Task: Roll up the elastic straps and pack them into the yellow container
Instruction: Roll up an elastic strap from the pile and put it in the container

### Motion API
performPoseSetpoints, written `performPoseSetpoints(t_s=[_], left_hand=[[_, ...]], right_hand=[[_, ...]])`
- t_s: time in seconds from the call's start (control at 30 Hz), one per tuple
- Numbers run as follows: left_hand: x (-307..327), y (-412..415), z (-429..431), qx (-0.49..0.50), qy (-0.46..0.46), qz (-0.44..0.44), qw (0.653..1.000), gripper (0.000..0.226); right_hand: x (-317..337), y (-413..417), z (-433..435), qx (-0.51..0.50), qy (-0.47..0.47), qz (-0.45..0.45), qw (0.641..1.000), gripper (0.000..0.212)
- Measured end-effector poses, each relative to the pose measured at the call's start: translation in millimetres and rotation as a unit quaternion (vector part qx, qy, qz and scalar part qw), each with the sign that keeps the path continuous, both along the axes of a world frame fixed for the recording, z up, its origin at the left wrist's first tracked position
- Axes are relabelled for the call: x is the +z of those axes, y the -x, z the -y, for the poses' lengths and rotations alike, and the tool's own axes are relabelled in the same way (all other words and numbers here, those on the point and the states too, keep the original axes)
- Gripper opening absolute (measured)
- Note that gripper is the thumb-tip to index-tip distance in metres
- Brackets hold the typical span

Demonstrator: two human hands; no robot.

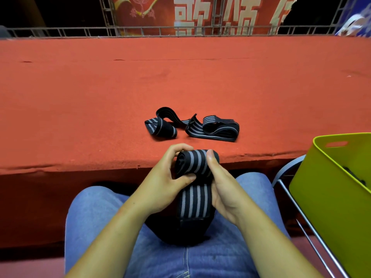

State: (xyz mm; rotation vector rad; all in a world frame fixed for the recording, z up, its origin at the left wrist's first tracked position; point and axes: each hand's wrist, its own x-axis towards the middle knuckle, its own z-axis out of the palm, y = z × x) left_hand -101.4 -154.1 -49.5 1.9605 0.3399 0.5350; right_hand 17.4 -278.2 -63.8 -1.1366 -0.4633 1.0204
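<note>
A long table (80, 87) covered in red felt runs across the room, its cloth creased near the front edge. Behind it stands a metal railing (80, 32) with a red banner (164, 13) bearing large white characters. Blue jeans (96, 213) fill the foreground; a chair frame (297, 203) stands right.

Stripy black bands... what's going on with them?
A seated person is rolling one striped elastic strap, gripping the roll with the left hand and right hand. Its loose end hangs down to the lap. More unrolled strap lies on the red table. The yellow container sits at the right with something dark inside.
</note>
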Motion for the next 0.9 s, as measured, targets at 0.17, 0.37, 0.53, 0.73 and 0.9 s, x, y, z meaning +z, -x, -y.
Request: performPoseSetpoints(t_s=[0.17,0.37,0.53,0.73,0.9], left_hand=[[-3.7,-1.2,4.0,-0.009,-0.056,0.028,0.998,0.052],[-3.5,-3.5,3.9,-0.024,-0.097,0.029,0.995,0.053],[-7.9,-0.3,2.8,-0.032,0.0,-0.068,0.997,0.088],[-2.8,-0.8,8.4,0.02,0.124,-0.054,0.991,0.063],[1.0,-2.4,5.9,0.034,0.167,-0.037,0.985,0.04]], right_hand=[[3.5,0.5,3.0,-0.007,0.015,-0.012,1.0,0.065],[2.0,2.3,1.8,-0.046,-0.006,-0.021,0.999,0.043],[-2.7,0.1,0.1,-0.069,-0.022,-0.03,0.997,0.034],[-6.0,-2.6,0.9,-0.072,-0.053,-0.029,0.996,0.042],[-3.6,-3.8,3.1,-0.057,-0.039,-0.013,0.998,0.048]])
